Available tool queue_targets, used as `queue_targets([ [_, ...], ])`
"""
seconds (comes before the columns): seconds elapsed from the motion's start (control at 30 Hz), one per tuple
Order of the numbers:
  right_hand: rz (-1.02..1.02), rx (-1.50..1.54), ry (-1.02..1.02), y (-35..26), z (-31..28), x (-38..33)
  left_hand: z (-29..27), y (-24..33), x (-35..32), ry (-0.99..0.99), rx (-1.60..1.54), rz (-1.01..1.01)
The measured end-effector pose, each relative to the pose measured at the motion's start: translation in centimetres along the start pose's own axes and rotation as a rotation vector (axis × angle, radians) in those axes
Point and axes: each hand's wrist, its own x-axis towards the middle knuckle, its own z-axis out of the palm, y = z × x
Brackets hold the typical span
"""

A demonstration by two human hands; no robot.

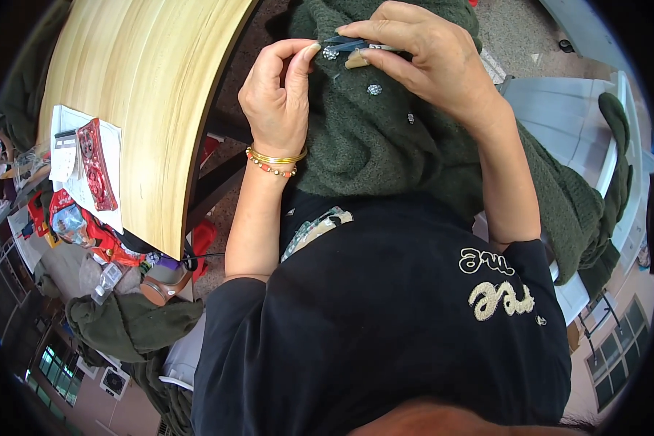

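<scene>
Left hand (276, 91): fingertips pinch knit beside top button (330, 52).
Right hand (414, 54): fingers clamped on snips (356, 45), blades at that button.
Cardigan (385, 138): on lap.
Risk: blades may nick yarn or fingertip.

Both forearms raised, hands close together, nearly touching. Left hand (277, 94) curled, wrist bent, thumb and forefinger pinched shut at the tips. Right hand (421, 58) palm-down, fingers (370, 29) closed in a pinch grip, elbow out to the right.
</scene>
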Motion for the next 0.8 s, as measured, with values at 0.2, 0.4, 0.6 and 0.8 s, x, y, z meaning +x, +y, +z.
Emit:
queue_targets([
  [0.2, 0.471, -0.120, -0.398, -2.4, -1.8, 2.7, 0.1, -0.5, 0.1, 0.032, 0.025, 0.061],
  [0.4, 0.468, -0.099, -0.396, -2.7, -1.9, 3.0, -0.8, -0.1, 0.5, 0.003, 0.221, 0.147],
  [0.6, 0.467, -0.070, -0.426, -2.1, -1.5, 2.7, -0.5, 0.8, 0.2, -0.012, -0.146, -0.122],
  [0.8, 0.436, -0.078, -0.492, -1.8, -1.6, 3.3, -0.7, 0.4, 0.1, -0.018, -0.139, -0.141],
])
